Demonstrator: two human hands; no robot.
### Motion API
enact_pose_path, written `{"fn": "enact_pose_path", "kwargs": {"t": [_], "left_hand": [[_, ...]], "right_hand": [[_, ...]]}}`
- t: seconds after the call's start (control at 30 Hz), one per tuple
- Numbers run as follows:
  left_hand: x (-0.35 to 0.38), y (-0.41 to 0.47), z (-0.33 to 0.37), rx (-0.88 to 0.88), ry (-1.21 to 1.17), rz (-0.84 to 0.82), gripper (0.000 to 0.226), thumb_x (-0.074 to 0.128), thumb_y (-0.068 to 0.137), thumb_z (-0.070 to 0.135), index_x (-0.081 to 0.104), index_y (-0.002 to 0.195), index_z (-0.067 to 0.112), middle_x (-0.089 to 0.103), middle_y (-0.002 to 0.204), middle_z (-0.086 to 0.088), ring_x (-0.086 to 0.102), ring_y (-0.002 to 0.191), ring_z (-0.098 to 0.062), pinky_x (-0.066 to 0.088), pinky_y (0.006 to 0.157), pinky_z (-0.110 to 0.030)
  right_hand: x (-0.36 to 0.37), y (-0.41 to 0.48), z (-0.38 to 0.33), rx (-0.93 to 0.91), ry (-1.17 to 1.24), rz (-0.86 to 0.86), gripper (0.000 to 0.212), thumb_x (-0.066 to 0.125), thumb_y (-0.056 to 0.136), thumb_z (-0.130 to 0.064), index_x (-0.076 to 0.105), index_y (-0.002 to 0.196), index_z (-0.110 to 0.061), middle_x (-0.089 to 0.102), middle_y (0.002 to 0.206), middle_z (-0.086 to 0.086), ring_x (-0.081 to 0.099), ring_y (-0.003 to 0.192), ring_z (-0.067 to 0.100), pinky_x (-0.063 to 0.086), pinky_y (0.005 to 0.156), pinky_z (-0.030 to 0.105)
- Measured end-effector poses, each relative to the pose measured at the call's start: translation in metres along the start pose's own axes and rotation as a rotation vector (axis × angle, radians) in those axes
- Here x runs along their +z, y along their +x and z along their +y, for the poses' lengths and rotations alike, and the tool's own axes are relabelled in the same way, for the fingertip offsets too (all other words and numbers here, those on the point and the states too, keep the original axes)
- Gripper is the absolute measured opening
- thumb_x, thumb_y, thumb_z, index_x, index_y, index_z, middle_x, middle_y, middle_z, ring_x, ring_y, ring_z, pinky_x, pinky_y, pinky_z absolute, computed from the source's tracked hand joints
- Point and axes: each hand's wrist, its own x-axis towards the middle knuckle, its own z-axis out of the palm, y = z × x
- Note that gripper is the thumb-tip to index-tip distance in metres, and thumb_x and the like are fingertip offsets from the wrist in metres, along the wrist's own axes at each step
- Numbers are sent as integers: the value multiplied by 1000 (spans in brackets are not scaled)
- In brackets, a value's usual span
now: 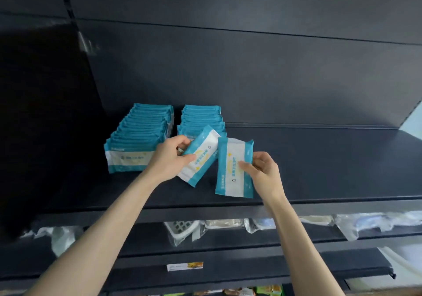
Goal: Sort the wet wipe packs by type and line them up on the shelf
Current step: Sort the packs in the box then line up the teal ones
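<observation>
Two bare forearms (109,218) reach up from the lower edge of the view toward a dark shelf (319,158). The left hand (167,158) pinches one wet wipe pack (201,156) near its upper end, thumb across the printed face and fingers curled behind. This pack is tilted, its top leaning toward the shorter right row (201,117), probably so that it can be slid in as the next front pack. The right hand (266,172) grips a second pack (233,170) by its right edge, thumb on the face. It is held nearly upright, just beside the first and clear of both rows, apparently waiting its turn. Both held packs show the same teal bands and white centre as the stocked ones, so they seem to belong to one type. The fuller left row (139,136) stands on edge, face forward, reaching further toward the shelf front than its neighbour. Bare shelf extends to the right, leaving room for further rows. Below, plastic-wrapped goods (182,229) occupy a lower shelf.
</observation>
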Motion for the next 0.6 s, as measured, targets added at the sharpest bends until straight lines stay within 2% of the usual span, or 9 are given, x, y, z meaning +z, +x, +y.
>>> {"fn": "enact_pose_path", "kwargs": {"t": [0.07,0.1,0.17,0.2,0.27,0.33,0.4,0.5,0.6], "left_hand": [[-2,11,0,-41,-11,-22,27,70,82,9,52,98,21,63,95,-2,63,86,-22,53,82,-44],[-2,13,0,-60,-42,-35,36,69,82,8,48,106,24,61,97,-4,63,86,-23,53,81,-43],[-1,17,-2,-70,-107,-56,61,67,82,2,38,127,32,60,98,-3,63,86,-19,54,80,-40],[0,18,-4,-78,-134,-57,68,65,81,0,36,131,36,61,99,-1,62,87,-18,54,81,-38],[1,19,-7,-132,-223,-27,59,62,83,2,43,122,41,61,100,-4,63,92,-19,55,83,-43],[3,21,-8,-180,-347,27,35,59,89,11,52,107,40,62,101,-8,65,92,-19,56,81,-47],[5,23,-8,-155,-359,110,17,57,92,21,58,95,37,66,96,-6,66,88,-20,56,80,-44],[1,28,-10,-67,-272,170,9,59,89,22,62,85,29,69,88,-5,64,85,-27,47,70,-33],[-6,39,-12,-51,-217,173,7,65,85,14,59,81,16,69,85,-14,65,80,-30,49,65,-35]], "right_hand": [[3,12,0,-20,39,-1,27,67,84,-1,51,101,-14,71,95,4,69,79,14,56,68,28],[5,16,0,-22,56,-5,34,66,84,1,48,108,-15,69,100,5,69,80,11,55,64,25],[6,23,1,-4,115,-18,50,64,84,5,42,122,-19,65,105,3,67,82,9,53,60,24],[6,26,2,8,151,-27,55,63,84,7,40,125,-21,63,105,3,67,83,10,54,59,26],[5,33,3,21,192,-43,56,63,82,9,41,123,-22,62,103,6,68,86,13,56,58,30],[5,40,2,21,203,-49,42,62,83,10,49,112,-18,63,101,9,69,84,15,56,57,30],[6,45,2,39,215,-41,30,61,84,7,52,102,-14,66,98,10,70,82,15,57,57,30],[6,52,4,53,212,12,18,61,86,3,54,96,-11,66,97,11,70,84,18,59,61,31],[6,54,7,15,161,76,9,60,87,-2,57,93,-8,68,94,9,68,82,18,57,62,26]]}}
